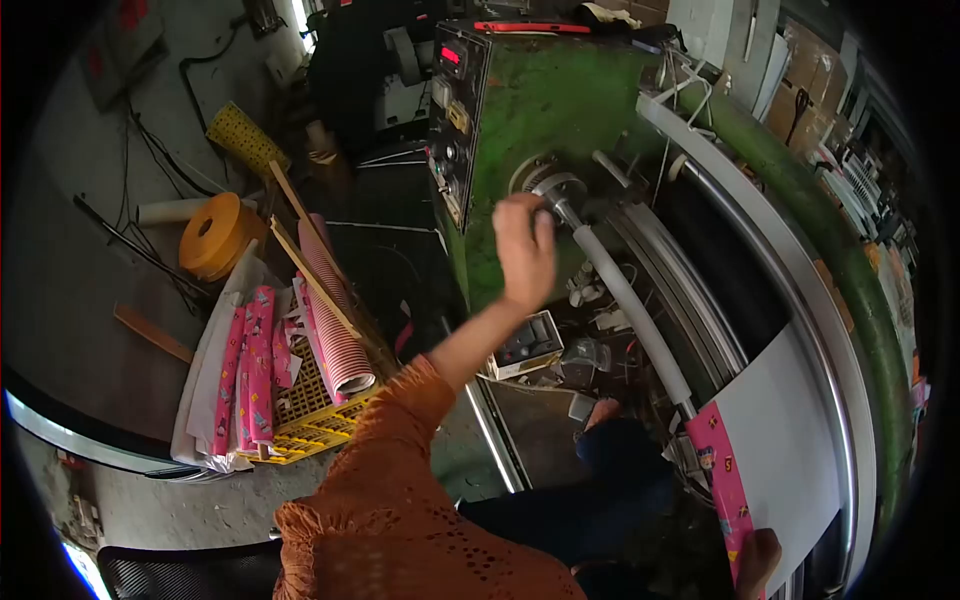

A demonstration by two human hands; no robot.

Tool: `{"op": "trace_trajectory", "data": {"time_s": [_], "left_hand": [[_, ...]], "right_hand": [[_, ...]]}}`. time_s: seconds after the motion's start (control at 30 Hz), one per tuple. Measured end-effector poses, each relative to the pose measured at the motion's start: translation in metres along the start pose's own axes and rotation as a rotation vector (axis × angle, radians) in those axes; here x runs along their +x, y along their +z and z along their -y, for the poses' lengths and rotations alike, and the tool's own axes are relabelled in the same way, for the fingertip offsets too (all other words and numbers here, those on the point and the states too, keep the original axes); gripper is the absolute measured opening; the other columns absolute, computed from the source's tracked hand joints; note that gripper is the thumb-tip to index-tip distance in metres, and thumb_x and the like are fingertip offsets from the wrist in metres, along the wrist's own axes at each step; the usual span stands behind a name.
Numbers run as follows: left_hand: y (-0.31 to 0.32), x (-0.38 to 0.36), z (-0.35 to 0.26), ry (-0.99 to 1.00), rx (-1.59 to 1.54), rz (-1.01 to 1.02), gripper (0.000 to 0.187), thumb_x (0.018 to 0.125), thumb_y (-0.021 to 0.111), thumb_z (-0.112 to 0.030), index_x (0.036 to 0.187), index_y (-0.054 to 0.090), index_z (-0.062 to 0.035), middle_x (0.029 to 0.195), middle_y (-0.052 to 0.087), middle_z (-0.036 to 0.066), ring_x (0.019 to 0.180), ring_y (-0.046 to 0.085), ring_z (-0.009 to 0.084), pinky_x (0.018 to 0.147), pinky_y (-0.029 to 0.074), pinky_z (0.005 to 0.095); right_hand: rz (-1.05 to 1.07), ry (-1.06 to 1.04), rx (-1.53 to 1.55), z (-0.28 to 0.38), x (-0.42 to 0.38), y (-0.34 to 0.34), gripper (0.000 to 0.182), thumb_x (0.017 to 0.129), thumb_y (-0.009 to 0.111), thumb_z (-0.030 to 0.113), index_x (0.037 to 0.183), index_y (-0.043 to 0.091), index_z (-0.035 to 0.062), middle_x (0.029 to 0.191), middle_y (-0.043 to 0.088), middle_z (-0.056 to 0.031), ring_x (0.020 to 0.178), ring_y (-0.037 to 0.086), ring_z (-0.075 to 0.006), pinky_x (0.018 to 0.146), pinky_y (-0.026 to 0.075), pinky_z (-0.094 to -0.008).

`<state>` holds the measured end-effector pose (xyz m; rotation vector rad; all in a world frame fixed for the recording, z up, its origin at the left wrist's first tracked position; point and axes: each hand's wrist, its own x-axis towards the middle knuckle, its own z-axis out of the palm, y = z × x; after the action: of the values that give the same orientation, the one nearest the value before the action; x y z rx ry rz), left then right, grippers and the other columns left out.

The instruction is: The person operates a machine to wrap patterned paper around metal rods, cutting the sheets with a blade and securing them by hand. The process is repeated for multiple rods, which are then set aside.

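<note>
My left hand (524, 255) is raised in front of the green machine, close beside the metal chuck (560, 188) at the end of a long grey shaft (628, 297). Its fingers curl inward, and what they hold, if anything, is hidden. Low on the right, my right hand (758, 562) grips the edge of a pink printed paper sheet (716, 448). The sheet's white back (785, 430) runs up over the rollers. Part of this hand is cut off by the shadow and the paper.
A green machine cabinet (570, 100) with a red display and knobs stands ahead. On the left, a yellow crate (310, 432) bears pink paper rolls (258, 365) and wooden strips. An orange tape roll (215, 237) lies behind it. A small open box (527, 347) sits below the shaft.
</note>
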<state>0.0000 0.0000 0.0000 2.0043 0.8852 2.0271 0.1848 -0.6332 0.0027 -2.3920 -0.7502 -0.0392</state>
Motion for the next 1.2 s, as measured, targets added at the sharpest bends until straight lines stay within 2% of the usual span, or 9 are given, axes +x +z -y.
{"op": "trace_trajectory", "data": {"time_s": [0.13,0.27,0.33,0.57,0.63,0.93,1.0,1.1,1.2], "left_hand": [[0.003,0.051,0.108,-0.259,0.173,0.042,0.025,0.085,0.057,-0.006,0.110,0.057,-0.0008,0.102,0.057,0.018,0.095,0.056,0.0357,0.082,0.046,0.0423],[0.007,0.087,0.181,-0.256,0.155,0.206,0.032,0.082,0.058,-0.004,0.113,0.062,-0.0012,0.096,0.067,0.016,0.086,0.065,0.0267,0.072,0.050,0.0377],[0.004,0.100,0.176,-0.497,0.020,0.356,0.017,0.078,0.064,-0.010,0.093,0.066,-0.0030,0.085,0.068,0.015,0.082,0.066,0.0323,0.076,0.051,0.0400],[0.013,0.107,0.192,-0.496,0.011,0.382,0.013,0.073,0.069,-0.010,0.083,0.065,-0.0032,0.077,0.068,0.012,0.071,0.065,0.0261,0.068,0.051,0.0350],[0.011,0.105,0.190,-0.450,-0.035,0.364,0.004,0.080,0.062,0.000,0.084,0.063,0.0002,0.067,0.064,0.005,0.056,0.058,0.0107,0.052,0.046,0.0275],[0.011,0.103,0.199,-0.525,-0.123,0.363,0.012,0.075,0.071,-0.010,0.083,0.067,-0.0026,0.070,0.067,0.010,0.063,0.064,0.0193,0.062,0.051,0.0324],[0.005,0.100,0.197,-0.405,0.050,0.302,0.019,0.075,0.073,-0.014,0.090,0.066,-0.0034,0.077,0.067,0.011,0.073,0.065,0.0279,0.068,0.051,0.0384],[-0.002,0.087,0.153,-0.159,0.315,0.008,0.031,0.076,0.072,-0.014,0.102,0.061,-0.0037,0.093,0.063,0.015,0.090,0.059,0.0360,0.080,0.047,0.0440],[-0.018,0.049,0.004,0.191,0.042,0.083,0.024,0.078,0.067,-0.004,0.100,0.059,-0.0033,0.097,0.060,0.015,0.092,0.056,0.0357,0.081,0.044,0.0451]], "right_hand": [[-0.031,-0.052,0.009,-0.025,0.027,0.011,0.011,0.079,0.063,0.007,0.073,0.058,-0.0004,0.060,0.056,-0.0095,0.058,0.051,-0.0160,0.055,0.044,-0.0333],[-0.069,-0.082,0.020,-0.039,0.046,0.027,0.011,0.079,0.063,0.006,0.073,0.057,-0.0007,0.060,0.056,-0.0095,0.058,0.051,-0.0160,0.055,0.044,-0.0333],[-0.086,-0.091,0.012,-0.044,0.054,0.028,0.011,0.079,0.063,0.006,0.073,0.057,-0.0009,0.060,0.056,-0.0096,0.058,0.051,-0.0159,0.055,0.044,-0.0333],[-0.113,-0.098,-0.020,-0.056,0.069,0.032,0.011,0.079,0.062,0.005,0.073,0.057,-0.0016,0.060,0.056,-0.0097,0.058,0.051,-0.0159,0.055,0.044,-0.0332],[-0.116,-0.093,-0.034,-0.058,0.068,0.030,0.011,0.080,0.062,0.005,0.073,0.057,-0.0018,0.060,0.056,-0.0097,0.058,0.051,-0.0159,0.055,0.044,-0.0332],[-0.125,-0.034,-0.072,-0.068,0.036,0.024,0.011,0.080,0.062,0.004,0.072,0.057,-0.0027,0.061,0.056,-0.0098,0.059,0.051,-0.0158,0.056,0.044,-0.0332],[-0.140,0.009,-0.089,-0.074,0.009,0.013,0.011,0.080,0.062,0.003,0.072,0.056,-0.0029,0.061,0.056,-0.0098,0.059,0.051,-0.0158,0.056,0.044,-0.0331],[-0.197,0.062,-0.025,0.036,-0.014,0.007,0.013,0.079,0.063,0.007,0.073,0.057,-0.0024,0.059,0.055,-0.0091,0.056,0.050,-0.0151,0.053,0.043,-0.0318],[-0.153,0.205,-0.023,0.068,-0.012,0.000,0.014,0.080,0.065,0.009,0.075,0.059,-0.0029,0.060,0.056,-0.0104,0.056,0.050,-0.0136,0.053,0.042,-0.0301]]}}
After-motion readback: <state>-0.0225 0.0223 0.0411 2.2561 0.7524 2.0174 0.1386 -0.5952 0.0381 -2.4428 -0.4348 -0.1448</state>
